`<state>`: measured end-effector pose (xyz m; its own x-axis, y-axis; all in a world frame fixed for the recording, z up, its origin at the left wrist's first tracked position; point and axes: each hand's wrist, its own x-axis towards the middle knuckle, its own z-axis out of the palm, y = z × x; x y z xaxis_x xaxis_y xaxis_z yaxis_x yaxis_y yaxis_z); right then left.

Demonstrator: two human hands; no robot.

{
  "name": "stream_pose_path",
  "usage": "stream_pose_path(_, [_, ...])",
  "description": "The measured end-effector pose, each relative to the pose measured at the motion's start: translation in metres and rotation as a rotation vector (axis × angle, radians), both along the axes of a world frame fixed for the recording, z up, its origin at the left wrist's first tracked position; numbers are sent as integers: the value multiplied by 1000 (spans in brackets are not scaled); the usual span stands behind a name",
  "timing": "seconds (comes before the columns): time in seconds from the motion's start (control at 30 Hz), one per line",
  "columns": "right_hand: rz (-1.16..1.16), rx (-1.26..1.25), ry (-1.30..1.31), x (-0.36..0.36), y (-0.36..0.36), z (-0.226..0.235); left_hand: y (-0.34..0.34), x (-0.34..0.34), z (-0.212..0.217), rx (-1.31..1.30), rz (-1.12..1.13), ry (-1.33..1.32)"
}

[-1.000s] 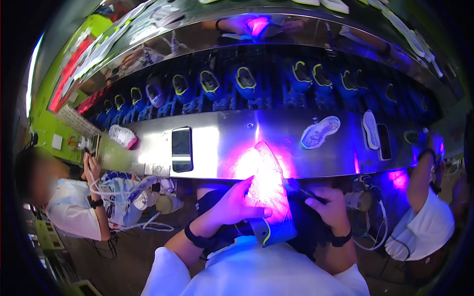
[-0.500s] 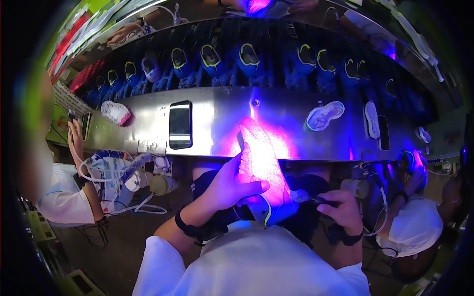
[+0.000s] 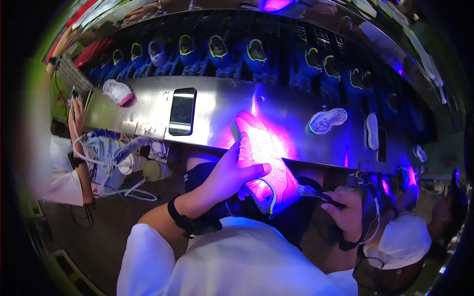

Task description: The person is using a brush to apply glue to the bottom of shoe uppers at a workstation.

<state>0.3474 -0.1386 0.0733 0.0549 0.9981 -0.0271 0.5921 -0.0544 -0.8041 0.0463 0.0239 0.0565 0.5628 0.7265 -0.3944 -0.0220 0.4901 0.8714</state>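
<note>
A shoe [image 3: 281, 180] lit pink and violet is in my left hand [image 3: 234, 170]. The fingers wrap its side and the thumb lies across it near the opening. Its toe points away from me over the steel bench edge, and the yellow-trimmed opening is turned toward me. Closed around a dark handle, my right hand [image 3: 345, 209] holds a thin brush-like tool [image 3: 321, 196]. The tool's pale end meets the heel side of the shoe; its exact tip is hard to make out in the glare.
On the steel bench [image 3: 212, 116] lie a phone [image 3: 182, 112], a white-and-pink shoe piece [image 3: 117, 92] and pale soles [image 3: 328, 121]. Behind, a dark conveyor carries several blue shoes [image 3: 256, 54]. Co-workers sit at both sides; a tub [image 3: 153, 170] and hoses are at left.
The whole view has shifted and tilted a little. My left hand still holds the shoe, whose lit side shows more broadly near the heel. The tool stays at the heel side.
</note>
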Motion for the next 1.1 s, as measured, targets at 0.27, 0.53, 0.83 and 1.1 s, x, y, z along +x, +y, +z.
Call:
stream_pose_path(0.27, [-53, 151, -39, -2, 3, 12, -11, -2, -2, -274, -68, -105])
stream_pose_path(0.53, [-21, 175, -116, -1, 27, 37, -19, -4, 1, -750, -74, -316])
stream_pose_path(0.83, [39, 193, 92, -17, 59, 10, -22, -16, -37, -1327, -204, -828])
stream_pose_path(1.1, [-38, 215, 91, -45, 55, -5, -34, -25, -44, -1408, -163, -897])
